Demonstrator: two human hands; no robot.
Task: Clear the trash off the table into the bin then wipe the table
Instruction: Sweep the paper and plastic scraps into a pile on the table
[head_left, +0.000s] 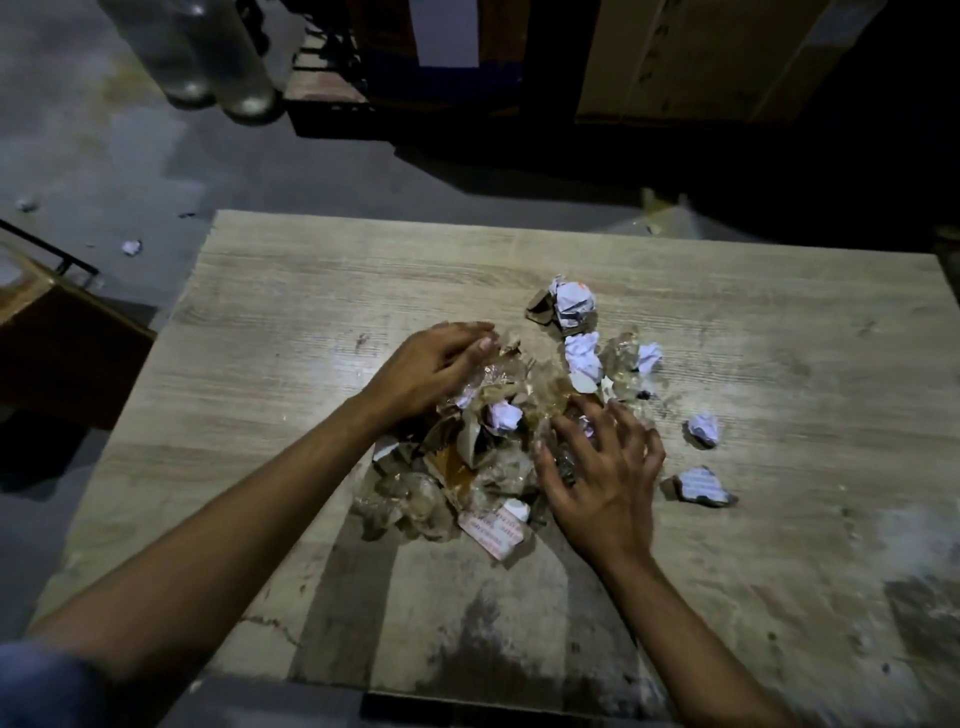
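Trash pile (467, 447) | between left hand (431, 366), right hand (608, 467) | grips spread

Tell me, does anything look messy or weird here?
Yes. Some paper balls lie on the floor left of the table, not on it with the trash pile. A few scraps, like one paper ball, sit apart to the right of the pile. The table's near edge has dark stains.
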